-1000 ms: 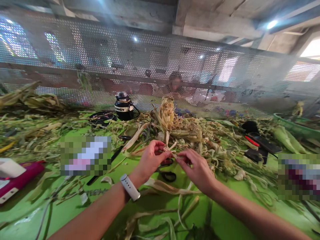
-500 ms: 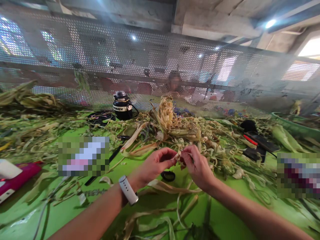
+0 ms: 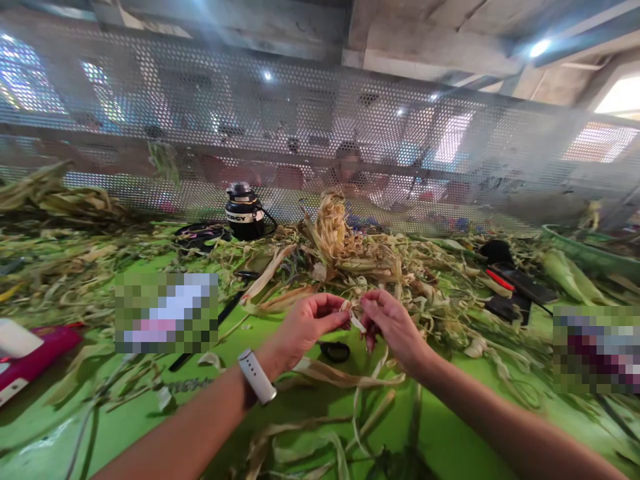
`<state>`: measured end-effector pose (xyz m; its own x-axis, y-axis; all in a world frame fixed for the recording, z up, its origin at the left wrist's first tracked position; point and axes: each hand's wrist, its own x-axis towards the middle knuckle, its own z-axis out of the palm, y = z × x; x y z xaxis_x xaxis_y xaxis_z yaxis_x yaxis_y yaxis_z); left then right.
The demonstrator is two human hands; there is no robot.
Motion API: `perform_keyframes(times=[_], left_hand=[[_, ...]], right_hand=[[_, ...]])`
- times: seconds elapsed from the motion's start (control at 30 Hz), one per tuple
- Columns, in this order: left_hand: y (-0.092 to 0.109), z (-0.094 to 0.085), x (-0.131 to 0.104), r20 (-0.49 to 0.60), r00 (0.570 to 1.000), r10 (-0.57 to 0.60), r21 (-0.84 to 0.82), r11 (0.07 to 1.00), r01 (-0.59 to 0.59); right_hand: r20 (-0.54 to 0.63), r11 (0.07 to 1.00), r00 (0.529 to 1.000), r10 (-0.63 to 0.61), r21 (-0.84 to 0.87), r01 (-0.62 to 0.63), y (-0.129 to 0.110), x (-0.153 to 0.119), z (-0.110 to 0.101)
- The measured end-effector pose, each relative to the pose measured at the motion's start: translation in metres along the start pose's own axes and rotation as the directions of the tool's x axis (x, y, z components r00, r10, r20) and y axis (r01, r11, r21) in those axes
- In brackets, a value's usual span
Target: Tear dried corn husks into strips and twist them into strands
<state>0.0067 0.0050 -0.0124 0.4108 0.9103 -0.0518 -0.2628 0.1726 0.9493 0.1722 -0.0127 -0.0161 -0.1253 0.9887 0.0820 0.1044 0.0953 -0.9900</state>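
Note:
My left hand (image 3: 303, 330), with a pale band on its wrist, pinches a small piece of pale dried corn husk (image 3: 357, 323) above the green table (image 3: 260, 360). Close beside it, my right hand (image 3: 397, 327) has thumb and fingers closed at the other side of the piece. The fingers partly hide the piece. Below them lies a dark ring-shaped object (image 3: 335, 351), and nearer to me are long loose husk strips (image 3: 350, 378). Behind the hands rises a heap of dried husks (image 3: 370, 257) with a tall tan bundle (image 3: 331, 227).
A black jug (image 3: 245, 212) stands against a perforated metal screen (image 3: 300, 120), with a person (image 3: 349, 163) behind it. At right are a dark phone-like object (image 3: 530, 283) and a green basket (image 3: 590, 250). A magenta object (image 3: 40, 363) lies at left. Two patches are pixelated.
My fingertips have drawn slightly apart, so more of the pale husk piece shows between them. The right hand's lower fingers have dropped a little. The surroundings look the same.

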Motion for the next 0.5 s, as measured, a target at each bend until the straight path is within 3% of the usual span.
perform_keyframes(times=[0.07, 0.1, 0.17, 0.2, 0.23, 0.3, 0.4, 0.5], left_hand=[[0.002, -0.003, 0.001, -0.015, 1.000, -0.019, -0.054, 0.998, 0.018], [0.002, -0.005, 0.002, -0.015, 1.000, -0.021, -0.080, 0.997, 0.020], [0.004, -0.008, 0.002, -0.002, 1.000, -0.020, -0.119, 0.993, 0.020], [0.004, -0.009, 0.002, 0.011, 1.000, -0.024, -0.131, 0.991, 0.026], [0.004, -0.010, 0.002, 0.026, 0.999, -0.036, -0.138, 0.990, 0.040], [0.005, -0.011, 0.002, 0.055, 0.996, -0.075, -0.140, 0.987, 0.082], [0.004, -0.012, 0.001, 0.074, 0.990, -0.122, -0.130, 0.983, 0.131], [0.003, -0.013, 0.001, 0.098, 0.986, -0.138, -0.109, 0.983, 0.148]], right_hand=[[-0.053, 0.970, 0.981, -0.188, -0.167, 0.177, -0.002, 0.001, -0.006], [-0.047, 0.904, 0.940, -0.339, -0.295, 0.311, -0.003, 0.001, -0.010], [0.097, 0.635, 0.781, -0.617, -0.525, 0.567, -0.005, 0.001, -0.018], [0.210, 0.481, 0.692, -0.691, -0.581, 0.657, -0.005, 0.001, -0.022], [0.310, 0.358, 0.619, -0.722, -0.598, 0.717, -0.005, 0.001, -0.026], [0.435, 0.237, 0.539, -0.721, -0.577, 0.782, -0.004, 0.002, -0.030], [0.480, 0.248, 0.527, -0.701, -0.529, 0.812, -0.002, 0.003, -0.033], [0.425, 0.365, 0.594, -0.683, -0.506, 0.781, -0.002, 0.004, -0.032]])
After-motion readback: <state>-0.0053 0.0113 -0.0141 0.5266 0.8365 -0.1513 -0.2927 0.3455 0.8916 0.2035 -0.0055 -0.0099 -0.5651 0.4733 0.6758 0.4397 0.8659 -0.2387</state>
